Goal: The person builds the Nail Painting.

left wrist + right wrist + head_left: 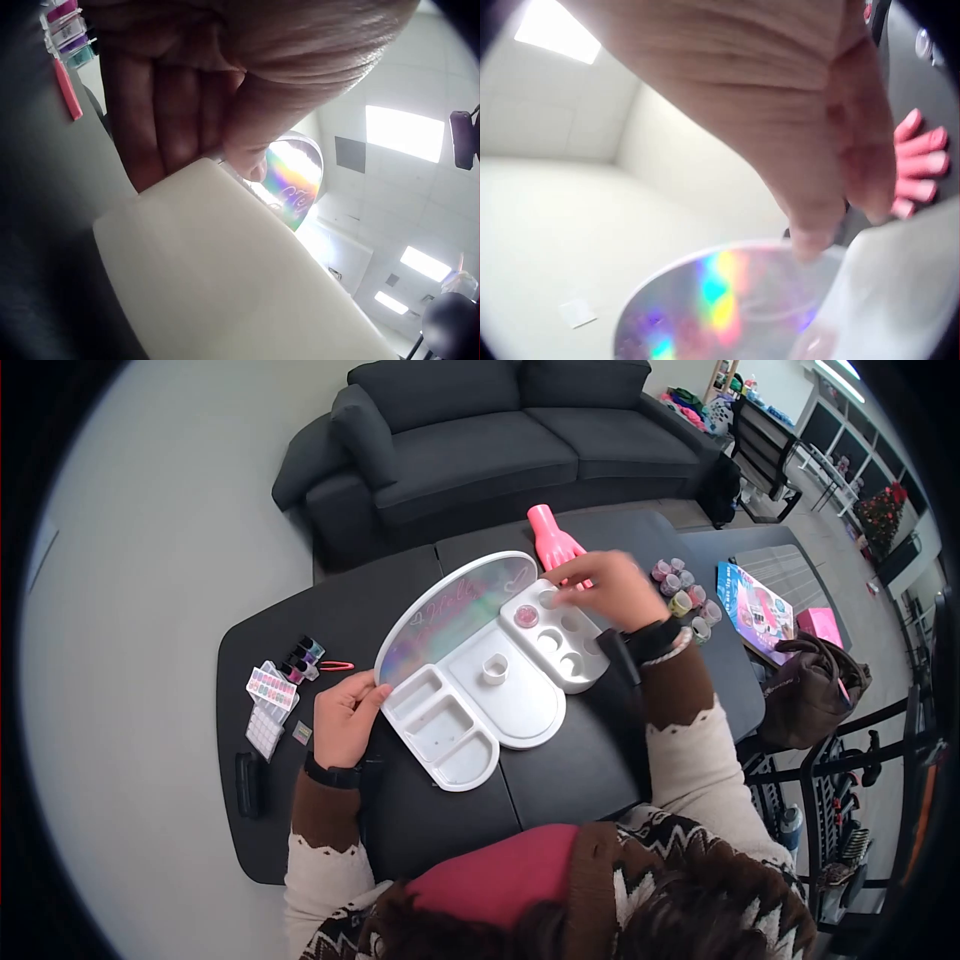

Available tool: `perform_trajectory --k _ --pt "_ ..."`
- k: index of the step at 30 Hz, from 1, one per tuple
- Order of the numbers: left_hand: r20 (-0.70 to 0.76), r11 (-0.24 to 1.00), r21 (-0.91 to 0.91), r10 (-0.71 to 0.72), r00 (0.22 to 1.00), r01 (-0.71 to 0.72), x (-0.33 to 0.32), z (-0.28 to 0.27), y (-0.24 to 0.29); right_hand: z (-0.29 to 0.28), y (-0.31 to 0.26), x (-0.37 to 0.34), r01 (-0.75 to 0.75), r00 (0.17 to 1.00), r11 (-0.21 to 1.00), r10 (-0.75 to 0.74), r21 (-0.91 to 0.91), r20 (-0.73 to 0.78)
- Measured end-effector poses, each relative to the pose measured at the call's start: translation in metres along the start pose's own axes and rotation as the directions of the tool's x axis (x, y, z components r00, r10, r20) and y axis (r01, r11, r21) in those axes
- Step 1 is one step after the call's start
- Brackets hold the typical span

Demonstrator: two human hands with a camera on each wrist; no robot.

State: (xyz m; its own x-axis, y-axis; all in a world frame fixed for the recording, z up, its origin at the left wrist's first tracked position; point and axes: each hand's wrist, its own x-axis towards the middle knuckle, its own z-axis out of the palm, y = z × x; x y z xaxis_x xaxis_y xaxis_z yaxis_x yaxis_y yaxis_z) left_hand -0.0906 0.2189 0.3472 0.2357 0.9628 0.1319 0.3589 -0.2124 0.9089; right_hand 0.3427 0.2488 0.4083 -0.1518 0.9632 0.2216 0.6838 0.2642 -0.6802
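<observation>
A white toy manicure station (515,705) stands mid-table, with an iridescent mirror panel (450,615) at its back and a small ring-shaped holder (496,669) at its centre. My left hand (345,720) grips its left corner, thumb on top beside the compartment tray (440,730). Over the far end of the right-hand wing (556,645), which has round wells, hovers my right hand (610,590), blurred in the head view. Its thumb and fingers point down, apart, with nothing visible between them. One well holds a pink glitter pot (526,617).
A pink model hand (555,538) lies behind the station. Several small pots (690,595) and a colourful box (755,605) are at right. On the left lie nail sets (270,690), small bottles (302,657), pink tweezers (337,666) and a black case (248,785).
</observation>
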Motion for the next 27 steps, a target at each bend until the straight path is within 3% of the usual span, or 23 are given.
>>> perform_trajectory --k 1,2,4,5,7,11,14,16,17,19,22,27 --pt "0.006 1.0 -0.017 -0.012 1.0 0.012 -0.001 0.002 0.004 -0.008 0.032 0.004 -0.131 0.986 0.978 0.145 0.163 -0.08" --pt "0.008 1.0 -0.02 -0.013 1.0 0.013 -0.001 0.003 0.001 -0.018 0.043 0.001 -0.191 0.95 0.981 0.182 -0.012 -0.252" --pt "-0.014 0.999 -0.051 0.004 1.0 -0.005 0.0 0.006 -0.007 -0.028 0.069 -0.005 -0.384 0.889 0.821 0.205 -0.422 -0.41" --pt "-0.013 0.999 -0.05 0.004 1.0 -0.005 0.0 0.007 -0.009 -0.029 0.078 -0.006 -0.385 0.888 0.821 0.206 -0.422 -0.41" --pt "-0.039 0.999 -0.038 0.014 0.999 -0.016 0.0 0.007 -0.011 -0.031 0.091 -0.004 -0.526 0.818 0.783 0.36 -0.332 -0.449" --pt "-0.04 0.998 -0.054 0.013 0.999 -0.015 -0.001 0.007 -0.008 -0.034 0.1 0.003 -0.535 0.822 0.77 0.378 -0.348 -0.427" --pt "-0.02 1.0 0.019 0.022 1.0 -0.022 0.001 0.005 -0.006 -0.032 0.084 0.003 -0.451 0.849 0.827 0.28 -0.336 -0.448" --pt "-0.041 0.999 -0.049 0.007 0.999 -0.009 0.0 0.007 -0.005 -0.025 0.05 -0.003 -0.18 0.922 0.976 0.126 -0.119 -0.366" --pt "-0.039 0.999 -0.051 0.003 0.999 -0.005 0.0 0.006 -0.006 -0.017 0.03 -0.006 -0.11 0.95 0.994 0.101 -0.015 -0.297" --pt "-0.022 0.999 -0.036 -0.008 1.0 0.008 0.0 0.005 -0.009 0.0 -0.001 -0.013 -0.036 0.973 0.999 0.039 0.015 -0.226" --pt "-0.033 0.997 -0.081 0.0 0.999 -0.002 -0.001 0.008 -0.007 0.018 -0.02 -0.011 0.0 0.991 0.995 -0.013 -0.104 -0.133" --pt "-0.024 0.997 -0.071 0.0 1.0 -0.001 -0.003 0.008 -0.006 0.033 -0.011 -0.005 0.019 0.993 0.978 -0.042 -0.205 -0.109"
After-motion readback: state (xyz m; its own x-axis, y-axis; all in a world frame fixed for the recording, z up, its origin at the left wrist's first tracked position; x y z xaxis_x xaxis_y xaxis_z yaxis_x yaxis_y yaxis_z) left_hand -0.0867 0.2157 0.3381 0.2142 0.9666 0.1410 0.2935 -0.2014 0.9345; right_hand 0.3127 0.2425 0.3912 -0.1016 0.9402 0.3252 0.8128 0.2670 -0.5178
